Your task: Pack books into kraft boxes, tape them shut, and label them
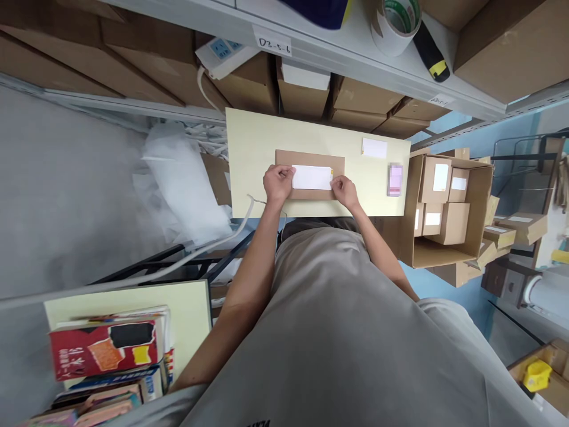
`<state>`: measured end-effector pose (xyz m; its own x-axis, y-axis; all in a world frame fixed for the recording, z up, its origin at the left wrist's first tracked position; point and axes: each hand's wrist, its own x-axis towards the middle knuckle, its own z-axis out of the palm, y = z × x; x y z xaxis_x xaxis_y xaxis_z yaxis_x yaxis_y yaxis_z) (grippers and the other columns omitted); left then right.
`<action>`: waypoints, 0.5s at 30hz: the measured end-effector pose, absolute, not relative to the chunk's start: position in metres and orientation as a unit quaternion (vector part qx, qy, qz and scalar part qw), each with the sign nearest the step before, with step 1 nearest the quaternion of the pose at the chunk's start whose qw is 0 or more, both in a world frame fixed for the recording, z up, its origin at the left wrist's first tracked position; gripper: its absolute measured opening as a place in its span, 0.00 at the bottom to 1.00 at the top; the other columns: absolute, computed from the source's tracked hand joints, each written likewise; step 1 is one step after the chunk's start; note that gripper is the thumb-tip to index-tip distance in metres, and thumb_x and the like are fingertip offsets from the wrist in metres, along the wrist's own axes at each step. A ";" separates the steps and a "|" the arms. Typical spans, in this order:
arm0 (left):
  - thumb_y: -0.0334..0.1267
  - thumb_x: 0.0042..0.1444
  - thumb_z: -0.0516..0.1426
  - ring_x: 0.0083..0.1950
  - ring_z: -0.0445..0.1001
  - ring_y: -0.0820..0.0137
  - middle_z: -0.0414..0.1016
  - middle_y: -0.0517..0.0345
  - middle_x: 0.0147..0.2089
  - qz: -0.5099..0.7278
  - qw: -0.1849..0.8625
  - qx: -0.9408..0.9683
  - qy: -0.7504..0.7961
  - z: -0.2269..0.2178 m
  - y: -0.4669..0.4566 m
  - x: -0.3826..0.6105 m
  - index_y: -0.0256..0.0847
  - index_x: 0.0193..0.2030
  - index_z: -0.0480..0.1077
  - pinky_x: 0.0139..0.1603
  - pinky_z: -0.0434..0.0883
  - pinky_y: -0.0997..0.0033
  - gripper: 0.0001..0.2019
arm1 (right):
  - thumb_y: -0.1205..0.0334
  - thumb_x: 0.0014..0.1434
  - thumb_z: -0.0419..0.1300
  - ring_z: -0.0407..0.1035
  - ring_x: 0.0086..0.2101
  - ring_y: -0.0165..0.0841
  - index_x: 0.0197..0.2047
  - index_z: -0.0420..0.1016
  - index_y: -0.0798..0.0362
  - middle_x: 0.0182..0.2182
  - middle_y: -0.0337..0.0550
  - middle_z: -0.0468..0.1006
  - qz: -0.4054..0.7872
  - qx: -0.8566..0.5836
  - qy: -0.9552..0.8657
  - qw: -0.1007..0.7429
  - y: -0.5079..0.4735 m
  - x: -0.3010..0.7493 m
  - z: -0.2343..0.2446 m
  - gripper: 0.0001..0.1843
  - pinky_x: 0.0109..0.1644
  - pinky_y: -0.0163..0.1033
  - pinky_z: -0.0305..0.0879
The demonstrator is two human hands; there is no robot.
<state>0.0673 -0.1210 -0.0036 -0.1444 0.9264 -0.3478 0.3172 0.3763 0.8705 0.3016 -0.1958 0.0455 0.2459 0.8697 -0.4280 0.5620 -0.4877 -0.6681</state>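
Observation:
A flat brown cardboard parcel point(310, 159) lies on a pale yellow table point(249, 142). A white label point(312, 177) sits on the parcel's top. My left hand point(278, 182) is closed in a pinch on the label's left end. My right hand point(344, 191) is closed, fingers curled on the label's right end and the parcel's near right corner. Both forearms reach forward from my grey shirt.
A second white label point(374, 147) and a phone point(395, 179) lie on the table's right side. An open carton point(478, 196) of small boxes stands to the right. Shelves hold cartons, a tape roll point(398, 21) and a power strip point(220, 53). Books point(106, 350) are stacked lower left.

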 end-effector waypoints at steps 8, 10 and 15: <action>0.32 0.63 0.69 0.40 0.79 0.66 0.81 0.57 0.40 0.316 0.448 0.474 0.689 -0.006 -0.122 0.069 0.44 0.37 0.83 0.54 0.76 0.64 0.04 | 0.63 0.71 0.59 0.75 0.39 0.38 0.40 0.75 0.48 0.37 0.41 0.82 0.376 -0.770 -0.485 0.173 -0.197 0.298 0.047 0.06 0.52 0.40 0.72; 0.32 0.63 0.69 0.41 0.79 0.66 0.81 0.57 0.40 0.313 0.446 0.476 0.690 -0.006 -0.122 0.070 0.44 0.36 0.83 0.54 0.76 0.64 0.04 | 0.63 0.72 0.59 0.75 0.39 0.38 0.40 0.75 0.48 0.38 0.41 0.82 0.372 -0.773 -0.486 0.169 -0.197 0.298 0.047 0.07 0.52 0.41 0.72; 0.32 0.63 0.69 0.41 0.79 0.65 0.81 0.57 0.40 0.314 0.445 0.473 0.693 -0.005 -0.123 0.071 0.45 0.35 0.81 0.55 0.77 0.64 0.06 | 0.63 0.71 0.58 0.76 0.40 0.39 0.39 0.75 0.48 0.39 0.42 0.82 0.366 -0.775 -0.487 0.167 -0.197 0.295 0.047 0.07 0.53 0.42 0.73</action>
